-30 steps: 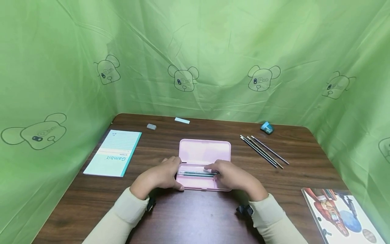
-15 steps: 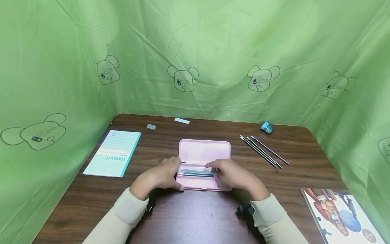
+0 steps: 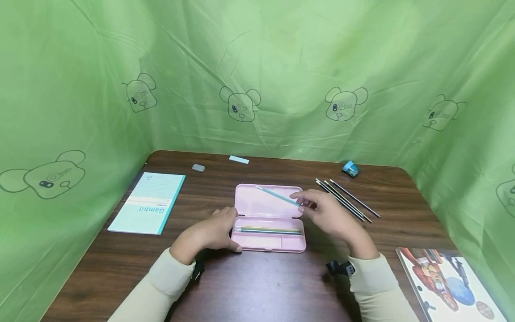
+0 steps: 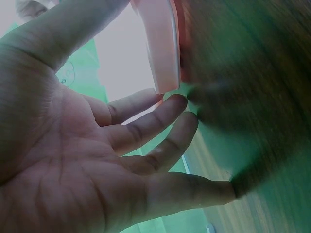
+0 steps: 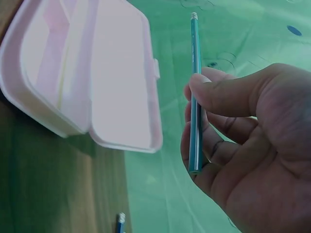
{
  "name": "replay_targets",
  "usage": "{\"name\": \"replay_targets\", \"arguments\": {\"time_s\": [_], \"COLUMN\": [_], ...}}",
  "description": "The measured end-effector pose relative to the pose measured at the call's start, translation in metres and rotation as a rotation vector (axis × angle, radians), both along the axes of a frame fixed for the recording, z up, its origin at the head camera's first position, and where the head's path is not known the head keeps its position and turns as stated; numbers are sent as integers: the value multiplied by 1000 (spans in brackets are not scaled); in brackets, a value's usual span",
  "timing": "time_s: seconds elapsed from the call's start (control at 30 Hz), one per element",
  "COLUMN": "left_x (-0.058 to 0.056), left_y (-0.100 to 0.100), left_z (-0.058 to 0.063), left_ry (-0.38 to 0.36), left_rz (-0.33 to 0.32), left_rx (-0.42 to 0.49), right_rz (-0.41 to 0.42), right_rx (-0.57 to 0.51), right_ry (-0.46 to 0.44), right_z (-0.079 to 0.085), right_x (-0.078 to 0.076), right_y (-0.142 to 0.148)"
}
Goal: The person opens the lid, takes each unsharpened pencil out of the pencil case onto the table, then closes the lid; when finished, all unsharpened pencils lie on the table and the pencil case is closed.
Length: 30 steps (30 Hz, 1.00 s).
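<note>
A pink pencil case [image 3: 253, 243] lies with its lid up in the middle of the table in the head view. My left hand [image 3: 211, 230] holds its left end, thumb at the front corner and fingers by the hinge; the left wrist view shows the fingertips against the case's edge. My right hand [image 3: 326, 214] pinches a teal pencil [image 3: 277, 196] between thumb and fingers above the lid. That pencil's white-tipped end points away from the hand in the right wrist view. Several pencils [image 3: 267, 230] lie in the case's back compartment.
Several dark pencils [image 3: 342, 201] lie to the right, with a blue sharpener [image 3: 351, 169] behind them. A grey eraser [image 3: 198, 168] and a pale blue strip [image 3: 239, 159] are at the back. A Gambit notebook [image 3: 146, 203] lies left, an illustrated book [image 3: 450, 284] at front right.
My right hand has come up out of the case, moving right and back, with the teal pencil in its fingers. My left hand stays at the case's left end.
</note>
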<state>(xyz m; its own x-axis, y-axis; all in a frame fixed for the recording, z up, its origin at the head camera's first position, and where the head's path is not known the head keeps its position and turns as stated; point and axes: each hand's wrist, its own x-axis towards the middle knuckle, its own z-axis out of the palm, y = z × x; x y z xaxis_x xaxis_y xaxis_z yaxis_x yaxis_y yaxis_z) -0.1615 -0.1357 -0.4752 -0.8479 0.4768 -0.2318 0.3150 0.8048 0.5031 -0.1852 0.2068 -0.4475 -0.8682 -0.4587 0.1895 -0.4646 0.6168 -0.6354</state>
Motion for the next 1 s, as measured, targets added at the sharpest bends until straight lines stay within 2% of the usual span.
{"name": "replay_targets", "arguments": {"time_s": [0.23, 0.53, 0.57, 0.6, 0.77, 0.8, 0.83, 1.0], "left_x": [0, 0, 0, -3, -3, -3, 0, 2], "left_y": [-1, -1, -1, -4, -5, -4, -1, 2], "left_z": [0, -1, -1, -9, -9, -9, -1, 3], "left_ry": [-2, -7, -2, 19, 13, 6, -17, -15], "left_rz": [6, 3, -2, -19, -17, -11, 9, 18], "left_rx": [-10, 5, 5, 8, 7, 8, 3, -11], "right_rz": [-83, -285, -314, -345, -462, -476, -487, -540], "right_rx": [-22, 15, 29, 45, 127, 137, 148, 193], "right_ry": [-18, 15, 14, 11, -3, -14, -27, -110], "right_z": [11, 10, 8, 6, -10, -15, -19, -39], "right_x": [-3, -11, -12, -13, -21, -23, -25, -31], "right_y": [22, 69, 75, 81, 109, 113, 118, 131]}}
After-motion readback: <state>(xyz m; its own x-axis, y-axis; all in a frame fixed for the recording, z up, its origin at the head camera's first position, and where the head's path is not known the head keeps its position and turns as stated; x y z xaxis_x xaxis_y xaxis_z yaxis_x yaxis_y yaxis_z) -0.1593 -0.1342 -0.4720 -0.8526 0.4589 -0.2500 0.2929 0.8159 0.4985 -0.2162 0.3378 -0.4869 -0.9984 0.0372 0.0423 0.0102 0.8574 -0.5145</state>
